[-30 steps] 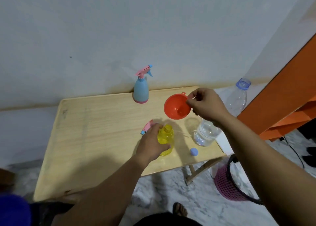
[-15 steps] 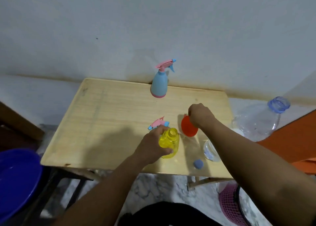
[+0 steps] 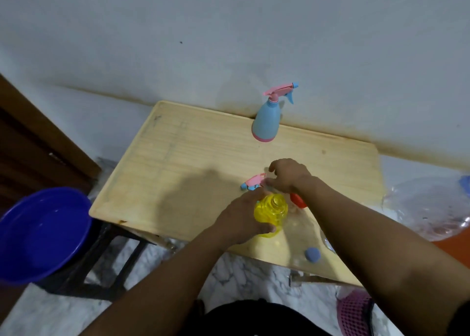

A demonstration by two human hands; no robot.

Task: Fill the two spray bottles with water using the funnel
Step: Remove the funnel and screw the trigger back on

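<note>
My left hand (image 3: 241, 216) grips the open yellow spray bottle (image 3: 270, 215), which stands on the wooden table (image 3: 178, 162) near its front edge. Just behind the bottle lies its pink and blue spray head (image 3: 253, 182). My right hand (image 3: 290, 175) hovers over it, fingertips at the head's right end, thumb lifted; a grip does not show. The red funnel (image 3: 298, 201) lies on the table, mostly hidden under my right wrist. A second spray bottle (image 3: 267, 122), blue with a pink head screwed on, stands upright at the table's back edge.
A blue bottle cap (image 3: 312, 254) lies near the front right edge. A large clear plastic bottle (image 3: 429, 208) shows blurred at the right. A blue basin (image 3: 43, 231) sits low at the left, and a pink mesh basket (image 3: 356, 312) on the floor at the right.
My right hand brought the funnel down from above the table, left it beside the yellow bottle and moved left to the loose spray head. My left hand kept hold of the yellow bottle.
</note>
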